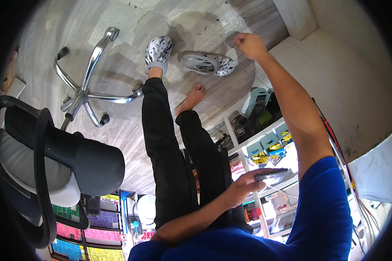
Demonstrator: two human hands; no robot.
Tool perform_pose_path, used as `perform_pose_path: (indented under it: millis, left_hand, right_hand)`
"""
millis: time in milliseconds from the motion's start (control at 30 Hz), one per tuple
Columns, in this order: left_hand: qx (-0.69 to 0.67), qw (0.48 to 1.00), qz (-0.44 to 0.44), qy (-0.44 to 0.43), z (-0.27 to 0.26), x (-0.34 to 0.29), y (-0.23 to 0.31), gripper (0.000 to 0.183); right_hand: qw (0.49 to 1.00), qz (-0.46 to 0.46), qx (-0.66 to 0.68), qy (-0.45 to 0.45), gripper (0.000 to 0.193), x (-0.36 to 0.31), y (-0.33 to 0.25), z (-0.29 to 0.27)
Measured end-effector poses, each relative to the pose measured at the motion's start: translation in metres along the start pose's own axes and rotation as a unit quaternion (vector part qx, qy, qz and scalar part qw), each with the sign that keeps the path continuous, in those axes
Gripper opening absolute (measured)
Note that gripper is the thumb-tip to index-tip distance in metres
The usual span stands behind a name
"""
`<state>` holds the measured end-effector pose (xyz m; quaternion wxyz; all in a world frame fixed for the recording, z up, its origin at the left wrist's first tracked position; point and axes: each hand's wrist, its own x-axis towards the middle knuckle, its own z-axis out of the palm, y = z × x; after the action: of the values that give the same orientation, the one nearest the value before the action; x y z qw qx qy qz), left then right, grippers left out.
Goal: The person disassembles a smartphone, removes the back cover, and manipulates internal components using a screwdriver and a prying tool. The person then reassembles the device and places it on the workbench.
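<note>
My left hand (241, 189) is closed around a thin, dark, flat phone-like device (271, 174), seen nearly edge-on. A pale cable (283, 190) runs close beside it; whether it is plugged in I cannot tell. My right arm stretches far out over the floor. At its end my right hand (250, 45) is closed, fingers curled in; a small greyish-brown patch shows at the fingertips, too unclear to name. Nearest to that hand is a loose grey-and-white patterned clog (207, 63) lying on its side, apart from it.
One foot wears the matching clog (159, 51); the other foot (195, 96) is bare. A chrome wheeled chair base (82, 93) and black chair (96, 167) stand at left. Shelves with bins (268, 141) are at right, near red and black cables (335, 141). Coloured boxes (102, 219) fill racks at lower left.
</note>
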<state>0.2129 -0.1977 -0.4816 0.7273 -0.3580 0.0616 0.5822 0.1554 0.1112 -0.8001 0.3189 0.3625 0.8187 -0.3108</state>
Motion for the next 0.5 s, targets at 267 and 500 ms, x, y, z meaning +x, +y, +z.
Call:
perform_pose_path:
  millis: [267, 500]
  left_hand:
    - [0.040, 0.995, -0.093, 0.003, -0.012, 0.002, -0.035, 0.051]
    - [0.048, 0.989, -0.134, 0.028, -0.005, 0.006, -0.019, 0.044]
  right_hand:
    - [0.995, -0.091, -0.039, -0.026, 0.031, 0.053, -0.033, 0.050]
    - [0.963, -0.186, -0.189, 0.040, 0.023, 0.112, -0.049, 0.121]
